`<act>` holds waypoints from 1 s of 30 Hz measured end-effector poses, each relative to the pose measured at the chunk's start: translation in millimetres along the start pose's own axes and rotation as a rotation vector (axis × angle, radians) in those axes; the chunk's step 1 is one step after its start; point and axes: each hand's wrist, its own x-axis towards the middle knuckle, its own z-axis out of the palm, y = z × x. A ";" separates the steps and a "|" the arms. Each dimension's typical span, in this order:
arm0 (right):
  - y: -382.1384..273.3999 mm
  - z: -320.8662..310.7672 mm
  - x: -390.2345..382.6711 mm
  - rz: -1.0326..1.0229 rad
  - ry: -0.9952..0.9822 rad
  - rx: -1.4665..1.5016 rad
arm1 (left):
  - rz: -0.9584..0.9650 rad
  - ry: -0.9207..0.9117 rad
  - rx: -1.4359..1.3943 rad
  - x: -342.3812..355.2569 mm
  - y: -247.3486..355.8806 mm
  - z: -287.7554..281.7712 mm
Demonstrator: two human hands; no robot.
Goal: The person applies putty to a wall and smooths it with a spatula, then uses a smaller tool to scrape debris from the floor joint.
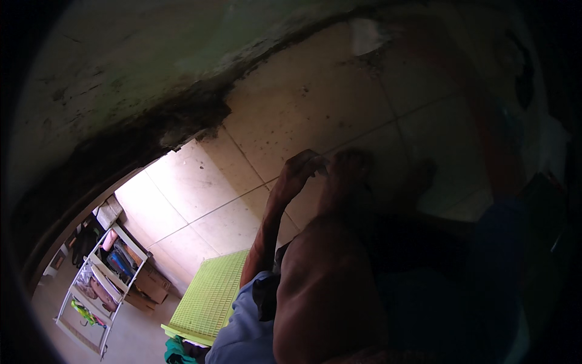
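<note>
My left hand (298, 171) hangs low over the tiled floor (291, 103), just beside my bare foot (348, 164). Its fingers are bent inward, and no object shows in them. Dim and smeared, my right arm (497, 145) stretches up the right side toward the foot of the wall. There my right hand (397, 31) is too dark and blurred to make out its fingers. Right by it, a pale white piece (367, 36), perhaps cloth or paper, lies against the wall's lower edge. Whether the hand grips this piece is unclear.
A stained wall (139, 54) with a dark, crumbling lower edge (151, 130) runs across the upper left. Beside my left arm stands a lime-green perforated plastic lid or basket (206, 297). Farther left are a white rack (103, 276) and a cardboard box (151, 285). Dark specks dot the tiles.
</note>
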 end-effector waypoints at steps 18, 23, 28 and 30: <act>-9.8 57.2 42.5 0.052 -0.019 0.031 | 0.068 -0.237 0.044 21.5 -1.7 41.3; 60.1 -3.8 -26.1 0.144 -0.092 -0.007 | 0.150 -0.295 0.003 30.0 -3.2 42.1; 36.8 -27.0 -22.4 0.114 -0.010 0.034 | 0.257 -0.314 -0.118 35.6 -5.5 50.2; 3.8 -17.1 -0.8 0.081 0.051 0.020 | 0.534 -0.363 -0.193 47.8 -35.6 60.0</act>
